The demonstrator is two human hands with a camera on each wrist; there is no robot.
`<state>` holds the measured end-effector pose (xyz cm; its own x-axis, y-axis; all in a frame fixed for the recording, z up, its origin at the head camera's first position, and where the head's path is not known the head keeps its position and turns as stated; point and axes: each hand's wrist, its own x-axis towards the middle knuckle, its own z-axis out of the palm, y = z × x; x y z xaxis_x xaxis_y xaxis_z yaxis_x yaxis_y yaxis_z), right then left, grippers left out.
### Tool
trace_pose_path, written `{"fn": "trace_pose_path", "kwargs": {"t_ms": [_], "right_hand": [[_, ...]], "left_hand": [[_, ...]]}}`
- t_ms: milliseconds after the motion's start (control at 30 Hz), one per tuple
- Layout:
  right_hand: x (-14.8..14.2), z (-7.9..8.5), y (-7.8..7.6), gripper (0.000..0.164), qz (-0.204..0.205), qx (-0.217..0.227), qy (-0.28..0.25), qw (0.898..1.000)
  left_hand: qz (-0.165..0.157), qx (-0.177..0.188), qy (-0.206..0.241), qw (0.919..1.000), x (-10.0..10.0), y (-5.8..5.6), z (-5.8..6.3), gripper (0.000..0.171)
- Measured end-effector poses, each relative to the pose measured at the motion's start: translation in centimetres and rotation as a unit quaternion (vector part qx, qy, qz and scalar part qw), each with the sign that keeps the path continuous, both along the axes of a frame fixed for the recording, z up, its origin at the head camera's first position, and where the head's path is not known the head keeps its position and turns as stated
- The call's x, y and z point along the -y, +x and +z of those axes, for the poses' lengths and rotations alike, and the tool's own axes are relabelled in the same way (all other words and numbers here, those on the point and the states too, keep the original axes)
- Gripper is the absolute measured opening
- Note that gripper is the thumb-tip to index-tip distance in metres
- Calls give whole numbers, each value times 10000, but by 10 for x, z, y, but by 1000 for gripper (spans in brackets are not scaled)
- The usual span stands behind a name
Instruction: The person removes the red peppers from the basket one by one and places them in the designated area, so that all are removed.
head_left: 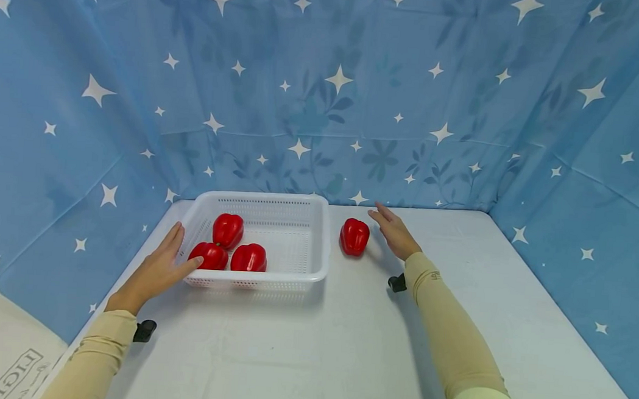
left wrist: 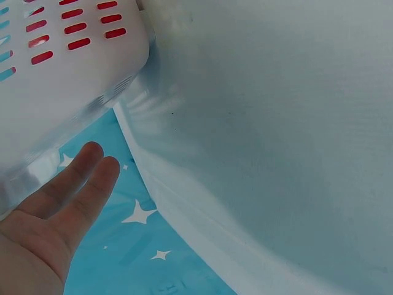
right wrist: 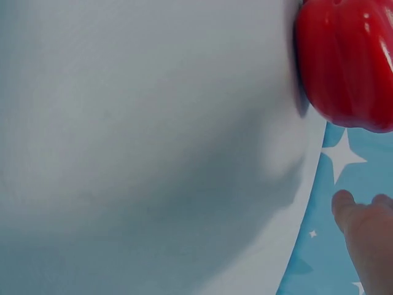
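A white plastic basket stands at the back left of the table with three red bell peppers in its left part. My left hand is at the basket's left front corner, fingers extended along its outer side and thumb over the rim near a pepper. In the left wrist view, the fingers of that hand look straight beside the basket wall. Another red bell pepper rests on the table right of the basket. Just right of it, my right hand hovers with fingers extended, apart from the pepper.
A white cloth covers the table. Blue curtains with white stars hang behind it and at both sides. Pale printed fabric lies at the lower left. A dark wrist device sits under the right forearm.
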<state>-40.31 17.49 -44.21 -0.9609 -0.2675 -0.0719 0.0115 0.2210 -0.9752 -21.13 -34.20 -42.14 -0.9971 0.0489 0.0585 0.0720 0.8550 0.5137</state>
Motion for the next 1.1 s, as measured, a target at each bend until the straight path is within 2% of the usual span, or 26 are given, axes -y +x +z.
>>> {"fn": "trace_pose_path", "kwargs": {"t_ms": [267, 700, 1100], "right_hand": [[-1, 4, 3, 85, 88, -83, -23, 9999], [10, 16, 5, 81, 268, -231, -227, 9991], [14, 20, 8, 84, 303, -85, -117, 9994]], "left_hand": [[3, -21, 9, 10000, -2, 1, 1, 108], [44, 27, 73, 10000, -1, 1, 0, 109], [21, -12, 70, 10000, -1, 1, 0, 109]]}}
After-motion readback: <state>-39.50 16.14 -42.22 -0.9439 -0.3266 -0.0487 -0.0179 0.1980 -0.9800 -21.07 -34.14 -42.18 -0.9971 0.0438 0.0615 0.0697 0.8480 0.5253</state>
